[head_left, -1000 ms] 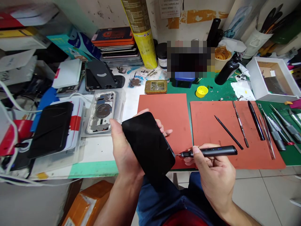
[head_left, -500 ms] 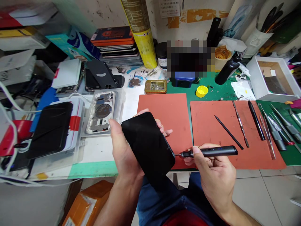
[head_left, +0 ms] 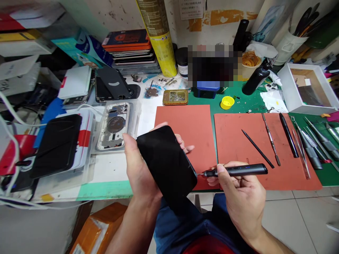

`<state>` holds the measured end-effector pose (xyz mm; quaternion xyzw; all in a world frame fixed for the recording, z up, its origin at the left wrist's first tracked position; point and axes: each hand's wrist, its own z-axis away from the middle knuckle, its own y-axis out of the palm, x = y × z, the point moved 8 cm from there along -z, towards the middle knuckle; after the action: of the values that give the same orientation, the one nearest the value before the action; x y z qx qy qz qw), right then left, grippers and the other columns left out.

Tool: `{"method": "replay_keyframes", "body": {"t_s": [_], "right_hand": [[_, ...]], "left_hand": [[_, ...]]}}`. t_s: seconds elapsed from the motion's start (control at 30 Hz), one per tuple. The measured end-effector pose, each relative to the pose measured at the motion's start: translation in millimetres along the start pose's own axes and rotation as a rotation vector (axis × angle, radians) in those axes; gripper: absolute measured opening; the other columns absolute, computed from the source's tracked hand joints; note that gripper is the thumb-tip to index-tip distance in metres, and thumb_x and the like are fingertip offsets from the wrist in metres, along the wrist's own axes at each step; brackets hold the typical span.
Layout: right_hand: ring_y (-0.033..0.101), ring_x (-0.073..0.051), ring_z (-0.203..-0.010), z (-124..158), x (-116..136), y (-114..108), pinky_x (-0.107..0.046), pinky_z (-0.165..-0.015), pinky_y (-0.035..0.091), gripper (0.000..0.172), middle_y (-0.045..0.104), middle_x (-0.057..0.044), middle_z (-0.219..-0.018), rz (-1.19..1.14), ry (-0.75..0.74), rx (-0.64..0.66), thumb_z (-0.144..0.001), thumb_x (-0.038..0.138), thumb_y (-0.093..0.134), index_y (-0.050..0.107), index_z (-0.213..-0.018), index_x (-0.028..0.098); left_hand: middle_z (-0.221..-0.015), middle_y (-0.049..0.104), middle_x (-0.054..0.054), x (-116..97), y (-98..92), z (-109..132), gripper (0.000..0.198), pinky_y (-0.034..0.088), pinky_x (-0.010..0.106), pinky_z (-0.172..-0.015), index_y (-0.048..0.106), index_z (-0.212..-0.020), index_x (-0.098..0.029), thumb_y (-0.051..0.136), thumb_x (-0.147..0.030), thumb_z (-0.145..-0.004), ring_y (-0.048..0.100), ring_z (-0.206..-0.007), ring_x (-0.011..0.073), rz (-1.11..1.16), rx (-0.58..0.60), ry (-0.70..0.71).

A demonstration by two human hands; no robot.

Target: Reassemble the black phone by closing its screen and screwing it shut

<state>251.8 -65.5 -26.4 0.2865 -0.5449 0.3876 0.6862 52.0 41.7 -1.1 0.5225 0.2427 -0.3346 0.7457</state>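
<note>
My left hand (head_left: 137, 169) is wrapped round a black smartphone (head_left: 166, 162), screen up, held over the front edge of the bench. My right hand (head_left: 242, 197) grips a slim black electric screwdriver (head_left: 238, 170) lying level, its thin bit touching the phone's lower right edge. Both are held just above the near edge of two red-brown work mats (head_left: 196, 127).
Probes, tweezers and a spudger (head_left: 270, 139) lie on the right mat and the green mat beyond. A gold screw tin (head_left: 175, 97), a yellow cap (head_left: 227, 102), a white box (head_left: 308, 88), a stripped phone frame (head_left: 113, 125) and stacked boxes crowd the bench.
</note>
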Motion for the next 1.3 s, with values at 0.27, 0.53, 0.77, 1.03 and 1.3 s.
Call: {"method": "replay_keyframes", "body": {"t_s": [0.27,0.53,0.77,1.03,1.3], "right_hand": [[0.085,-0.023,-0.064,0.3,2.1,0.3,-0.027,-0.062,0.072,0.026,0.085,-0.004,-0.074,0.001,-0.013,0.006,-0.095,0.045,0.088,0.077,-0.091,0.023],[0.084,-0.023,-0.062,-1.1,2.1,-0.2,-0.026,-0.061,0.072,0.027,0.084,-0.004,-0.072,0.026,-0.013,-0.006,-0.094,0.047,0.088,0.076,-0.091,0.023],[0.084,-0.023,-0.061,-0.1,1.1,-0.9,-0.027,-0.061,0.072,0.026,0.084,-0.004,-0.072,-0.008,-0.001,-0.007,-0.093,0.045,0.09,0.077,-0.091,0.023],[0.084,-0.023,-0.061,-0.3,0.7,0.0,-0.027,-0.06,0.072,0.026,0.084,-0.004,-0.072,-0.042,-0.003,-0.01,-0.092,0.044,0.091,0.077,-0.091,0.023],[0.084,-0.022,-0.06,1.0,2.8,-1.0,-0.025,-0.059,0.072,0.024,0.084,-0.004,-0.071,-0.008,-0.024,-0.018,-0.093,0.043,0.09,0.077,-0.091,0.023]], "left_hand": [[-0.085,0.077,0.013,-0.3,0.0,-2.0,0.083,0.073,0.053,-0.082,0.083,-0.112,-0.02,0.031,-0.084,-0.109,0.075,-0.08,0.0276,-0.004,0.0,-0.001],[-0.085,0.077,0.013,-0.2,0.6,-0.4,0.08,0.073,0.052,-0.081,0.082,-0.115,-0.021,0.034,-0.084,-0.108,0.075,-0.08,0.028,-0.006,-0.006,0.004],[-0.085,0.077,0.013,-0.9,1.2,-1.3,0.082,0.073,0.052,-0.082,0.082,-0.114,-0.02,0.032,-0.084,-0.109,0.076,-0.08,0.0278,-0.007,0.006,0.006],[-0.085,0.077,0.013,0.2,-1.0,-0.8,0.08,0.073,0.054,-0.081,0.082,-0.115,-0.021,0.032,-0.083,-0.109,0.076,-0.079,0.0282,-0.005,-0.014,-0.002],[-0.085,0.077,0.012,0.7,-1.9,-1.1,0.079,0.072,0.054,-0.082,0.082,-0.115,-0.021,0.034,-0.083,-0.109,0.076,-0.08,0.0278,0.001,0.0,-0.007]]}}
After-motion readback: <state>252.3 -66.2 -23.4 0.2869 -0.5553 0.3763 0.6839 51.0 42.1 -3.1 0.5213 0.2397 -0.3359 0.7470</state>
